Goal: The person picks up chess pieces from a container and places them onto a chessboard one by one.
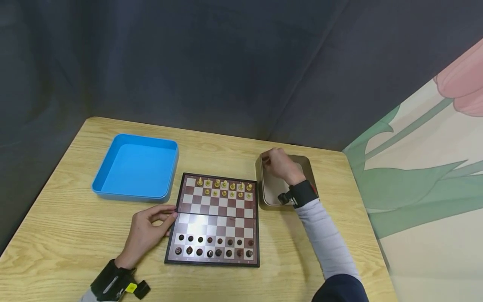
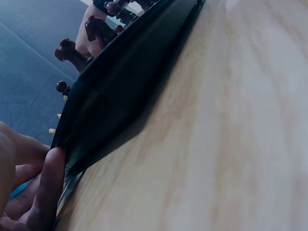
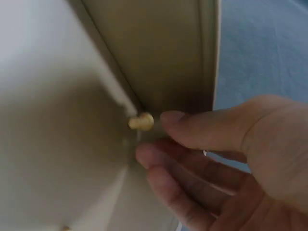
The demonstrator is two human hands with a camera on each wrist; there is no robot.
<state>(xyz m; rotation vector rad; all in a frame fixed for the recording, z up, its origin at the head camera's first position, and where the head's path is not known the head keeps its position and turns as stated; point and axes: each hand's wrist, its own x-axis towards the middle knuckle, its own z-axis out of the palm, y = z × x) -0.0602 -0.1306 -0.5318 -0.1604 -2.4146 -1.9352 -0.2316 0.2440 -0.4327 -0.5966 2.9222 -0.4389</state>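
A folding chessboard (image 1: 216, 220) lies spread out on the table, with yellow chess pieces (image 1: 224, 183) on its far rows and dark chess pieces (image 1: 210, 253) on its near rows. At the board's left edge, by the fold, my left hand (image 1: 147, 228) pinches the rim between thumb and fingers. My right hand (image 1: 280, 164) reaches into a metal tin (image 1: 313, 178) to the right of the board. In the right wrist view, a small yellow chess piece (image 3: 141, 121) lies in the tin's corner, just beyond my parted thumb (image 3: 207, 129) and fingers; a gap shows between them.
A blue tray (image 1: 136, 167) stands at the back left of the wooden table (image 1: 56, 218). A dark curtain (image 1: 211, 67) hangs behind the table. A flower-patterned cloth (image 1: 419, 176) covers the right side. Part of another yellowish item (image 3: 66, 228) shows at the tin's floor.
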